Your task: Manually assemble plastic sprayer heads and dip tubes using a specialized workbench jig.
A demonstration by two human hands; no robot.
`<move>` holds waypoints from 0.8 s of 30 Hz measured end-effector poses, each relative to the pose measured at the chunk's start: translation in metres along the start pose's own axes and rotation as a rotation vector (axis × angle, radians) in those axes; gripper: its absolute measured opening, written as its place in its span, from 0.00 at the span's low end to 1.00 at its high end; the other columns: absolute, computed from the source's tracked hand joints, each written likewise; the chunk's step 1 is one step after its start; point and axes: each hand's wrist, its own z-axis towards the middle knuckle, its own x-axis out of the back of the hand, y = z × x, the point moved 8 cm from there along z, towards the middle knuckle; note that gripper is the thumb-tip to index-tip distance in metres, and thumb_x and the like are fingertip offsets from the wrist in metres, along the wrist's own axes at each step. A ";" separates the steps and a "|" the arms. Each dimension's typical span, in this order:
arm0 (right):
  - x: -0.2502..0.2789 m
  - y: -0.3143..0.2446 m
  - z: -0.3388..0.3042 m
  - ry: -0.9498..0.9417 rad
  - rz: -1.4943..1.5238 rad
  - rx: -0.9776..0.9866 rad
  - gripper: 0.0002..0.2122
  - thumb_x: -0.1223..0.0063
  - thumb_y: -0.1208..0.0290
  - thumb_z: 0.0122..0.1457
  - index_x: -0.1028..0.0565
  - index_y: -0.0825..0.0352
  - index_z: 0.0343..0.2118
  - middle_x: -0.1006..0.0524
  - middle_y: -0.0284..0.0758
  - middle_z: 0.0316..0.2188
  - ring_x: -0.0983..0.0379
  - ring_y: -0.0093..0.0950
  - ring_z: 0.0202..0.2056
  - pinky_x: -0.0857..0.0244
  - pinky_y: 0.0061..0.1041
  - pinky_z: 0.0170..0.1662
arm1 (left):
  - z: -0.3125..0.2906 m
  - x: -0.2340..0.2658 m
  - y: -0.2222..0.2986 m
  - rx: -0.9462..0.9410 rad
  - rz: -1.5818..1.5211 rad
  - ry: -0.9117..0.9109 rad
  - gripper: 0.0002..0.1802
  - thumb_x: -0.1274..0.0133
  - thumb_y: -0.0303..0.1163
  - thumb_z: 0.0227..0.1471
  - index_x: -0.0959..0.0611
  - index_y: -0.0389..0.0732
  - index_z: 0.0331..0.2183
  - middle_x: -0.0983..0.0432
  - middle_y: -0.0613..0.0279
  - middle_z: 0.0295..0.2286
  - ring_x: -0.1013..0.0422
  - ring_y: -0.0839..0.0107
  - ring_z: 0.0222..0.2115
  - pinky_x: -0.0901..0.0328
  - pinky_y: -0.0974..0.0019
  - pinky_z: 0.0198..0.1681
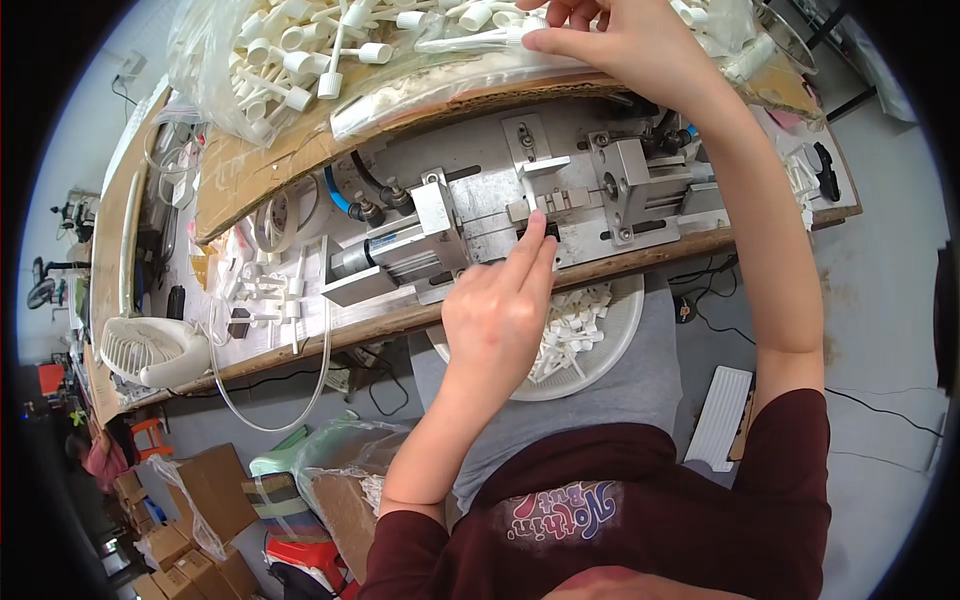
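Colourfully lettered maroon shirt (680,500) lies below my left fingers (525,250) (grip indiscernible, at metal fixture (568,200)) and right fingers (560,43) (pinching a white piece (475,43)).

The top edge cuts off part of your right hand (625,50) and the white pieces (298,62); your left hand (497,312) hides some basket (628,330).

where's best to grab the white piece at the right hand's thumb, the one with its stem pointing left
Probably by the cap of the white piece, coming from above and the right. The cap is wider than the slim stem and sits at the right end, beside the thumb of the right hand; the stem points left over the pile.
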 end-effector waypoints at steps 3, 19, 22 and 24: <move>0.004 0.001 -0.004 0.021 0.040 -0.045 0.13 0.36 0.69 0.54 0.19 0.74 0.39 0.21 0.37 0.27 0.27 0.23 0.29 0.33 0.23 0.34 | 0.005 -0.002 -0.001 -0.009 -0.051 -0.021 0.16 0.32 0.29 0.42 0.13 0.42 0.37 0.18 0.67 0.47 0.28 0.70 0.19 0.32 0.70 0.26; -0.045 -0.052 -0.171 0.004 -0.275 0.348 0.14 0.39 0.78 0.50 0.22 0.71 0.41 0.22 0.43 0.49 0.21 0.32 0.37 0.29 0.27 0.37 | 0.078 0.073 -0.044 0.013 -0.390 0.271 0.09 0.34 0.24 0.48 0.11 0.38 0.36 0.16 0.63 0.33 0.23 0.79 0.28 0.30 0.76 0.32; -0.064 -0.052 -0.179 -0.085 -0.372 0.360 0.13 0.43 0.78 0.48 0.23 0.72 0.39 0.23 0.46 0.52 0.22 0.26 0.30 0.32 0.25 0.33 | 0.121 0.078 -0.054 -0.058 -0.260 0.359 0.10 0.36 0.30 0.51 0.12 0.35 0.35 0.17 0.59 0.30 0.22 0.73 0.29 0.30 0.70 0.35; -0.072 -0.056 -0.176 -0.069 -0.440 0.398 0.13 0.44 0.76 0.47 0.22 0.72 0.38 0.21 0.46 0.50 0.27 0.20 0.22 0.36 0.21 0.28 | 0.148 0.064 -0.064 0.066 -0.239 0.225 0.13 0.40 0.34 0.52 0.14 0.32 0.33 0.20 0.46 0.32 0.24 0.50 0.36 0.30 0.55 0.42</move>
